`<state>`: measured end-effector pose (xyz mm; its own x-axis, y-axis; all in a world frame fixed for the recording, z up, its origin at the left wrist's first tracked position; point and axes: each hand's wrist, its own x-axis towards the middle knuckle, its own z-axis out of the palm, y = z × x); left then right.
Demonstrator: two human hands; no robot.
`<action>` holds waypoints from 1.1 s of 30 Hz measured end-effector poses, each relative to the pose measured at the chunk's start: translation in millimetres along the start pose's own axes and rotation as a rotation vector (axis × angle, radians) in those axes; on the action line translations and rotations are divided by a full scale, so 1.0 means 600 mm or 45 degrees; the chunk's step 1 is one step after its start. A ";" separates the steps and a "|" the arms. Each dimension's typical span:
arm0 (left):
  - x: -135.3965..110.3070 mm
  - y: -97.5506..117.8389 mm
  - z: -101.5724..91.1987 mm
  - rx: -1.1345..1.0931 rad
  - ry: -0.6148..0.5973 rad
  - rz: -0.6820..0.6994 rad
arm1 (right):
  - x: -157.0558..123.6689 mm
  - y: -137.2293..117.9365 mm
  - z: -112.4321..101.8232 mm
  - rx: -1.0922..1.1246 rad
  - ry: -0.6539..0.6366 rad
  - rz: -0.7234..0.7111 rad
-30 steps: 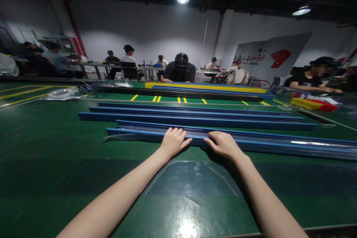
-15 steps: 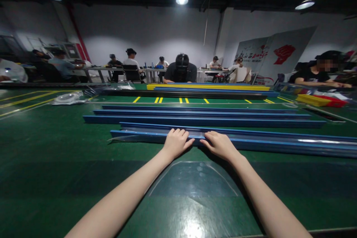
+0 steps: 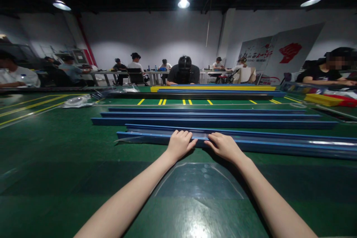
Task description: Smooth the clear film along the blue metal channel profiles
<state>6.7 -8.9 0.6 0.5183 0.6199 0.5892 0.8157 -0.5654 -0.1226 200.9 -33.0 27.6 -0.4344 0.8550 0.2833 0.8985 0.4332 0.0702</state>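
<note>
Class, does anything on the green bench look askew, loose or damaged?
Yes: a clear, film-like strip looks loose at the left end of the nearest long, blue U-shaped channel, its pointed tip jutting out.

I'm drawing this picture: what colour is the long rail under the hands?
The long rail is blue, best seen in the head view.

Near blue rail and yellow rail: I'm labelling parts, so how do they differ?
The left hand and right hand touch the near rail, not the yellow rail. The near rail runs out of view at the right; both ends of the yellow rail show. The near rail lies closer to the person than the yellow rail. Both are long and straight.
</note>
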 end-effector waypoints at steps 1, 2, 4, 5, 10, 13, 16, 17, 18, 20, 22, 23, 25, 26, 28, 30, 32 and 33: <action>0.000 0.000 -0.002 -0.005 0.011 -0.016 | 0.000 0.000 -0.001 0.001 -0.007 0.003; 0.000 -0.001 -0.003 -0.009 0.029 -0.041 | 0.000 -0.001 -0.001 -0.001 -0.014 0.007; 0.000 -0.004 -0.007 -0.003 0.067 -0.120 | 0.000 -0.001 -0.002 -0.006 -0.024 0.008; 0.000 -0.005 -0.009 0.004 0.078 -0.165 | 0.000 -0.001 -0.002 -0.009 -0.024 0.006; 0.005 -0.014 -0.016 0.009 -0.045 -0.329 | 0.000 0.001 0.001 -0.031 -0.012 -0.011; 0.013 -0.016 -0.023 0.017 -0.153 -0.356 | 0.001 0.002 0.003 -0.028 -0.012 -0.012; 0.022 -0.018 -0.034 0.027 -0.267 -0.382 | 0.002 0.001 0.002 -0.017 -0.029 -0.003; 0.025 -0.020 -0.037 0.022 -0.299 -0.381 | 0.002 0.000 0.002 -0.013 -0.033 0.000; 0.027 -0.021 -0.040 0.013 -0.324 -0.376 | 0.003 0.000 0.001 -0.008 -0.033 0.002; 0.029 -0.024 -0.043 -0.008 -0.352 -0.356 | 0.003 -0.003 0.001 0.001 -0.025 0.006; 0.027 -0.028 -0.045 -0.021 -0.357 -0.342 | 0.006 -0.006 0.001 -0.005 -0.013 -0.005; 0.026 -0.029 -0.046 -0.024 -0.356 -0.336 | 0.007 -0.008 0.001 -0.016 -0.007 -0.019; 0.021 -0.034 -0.047 -0.028 -0.349 -0.328 | 0.013 -0.011 0.002 -0.045 -0.001 -0.052; 0.019 -0.036 -0.048 -0.029 -0.341 -0.326 | 0.017 -0.013 0.003 -0.058 0.001 -0.068; 0.013 -0.041 -0.049 -0.027 -0.323 -0.326 | 0.027 -0.017 0.003 -0.075 0.000 -0.093; 0.008 -0.046 -0.049 -0.014 -0.303 -0.323 | 0.037 -0.021 0.003 -0.086 -0.003 -0.123; 0.002 -0.051 -0.048 0.005 -0.289 -0.313 | 0.047 -0.025 0.002 -0.101 -0.010 -0.155; -0.001 -0.052 -0.048 0.015 -0.284 -0.308 | 0.051 -0.028 0.002 -0.108 -0.013 -0.167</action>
<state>-26.6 -7.1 27.1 0.3514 0.8403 0.4128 0.9243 -0.3814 -0.0104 172.8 -13.7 34.0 -0.5488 0.7955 0.2570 0.8358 0.5163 0.1866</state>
